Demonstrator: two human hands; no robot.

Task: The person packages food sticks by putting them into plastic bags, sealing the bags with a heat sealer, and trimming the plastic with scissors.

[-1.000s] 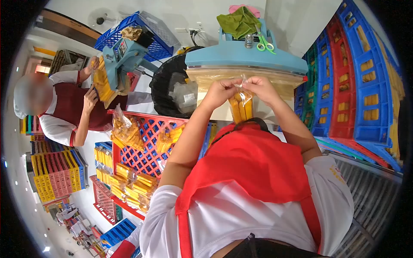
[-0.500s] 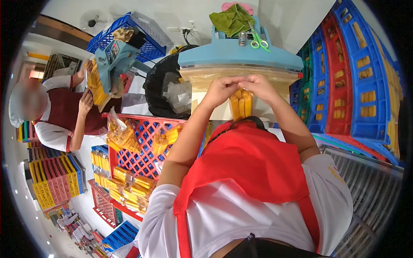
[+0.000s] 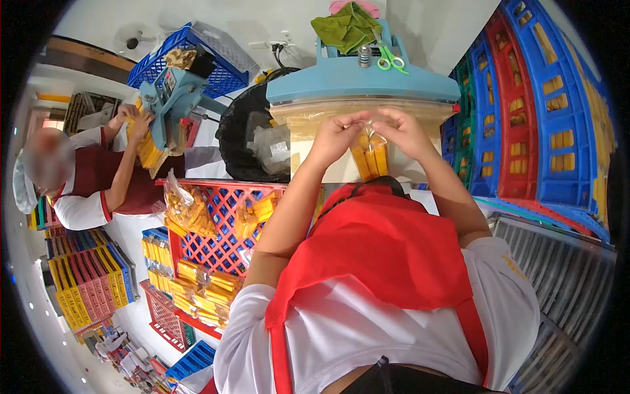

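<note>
A clear plastic bag of yellow sticks (image 3: 372, 159) hangs upright between my hands, its sticks side by side at the bottom. My left hand (image 3: 338, 136) pinches the bag's top at its left corner. On the other corner, my right hand (image 3: 401, 134) is closed in a similar pinch. Clear film shows between the fingertips, above the sticks. Just beyond my hands is a light blue bar sealer (image 3: 361, 84), with a tan sheet (image 3: 305, 125) below its bar. The bag's top is close to the bar; whether it touches is unclear.
Green scissors (image 3: 392, 60) and a green cloth (image 3: 351, 27) lie on the sealer. Stacked crates (image 3: 515, 111) stand at right. Left are a black-lined bin (image 3: 239, 128) and a red crate (image 3: 223, 246) with bagged sticks. A co-worker (image 3: 111, 171) handles yellow packs at another sealer (image 3: 172, 98).
My hands have spread slightly apart, so more of the bag's clear top shows between them. The co-worker's hands have moved up together onto the yellow packs.
</note>
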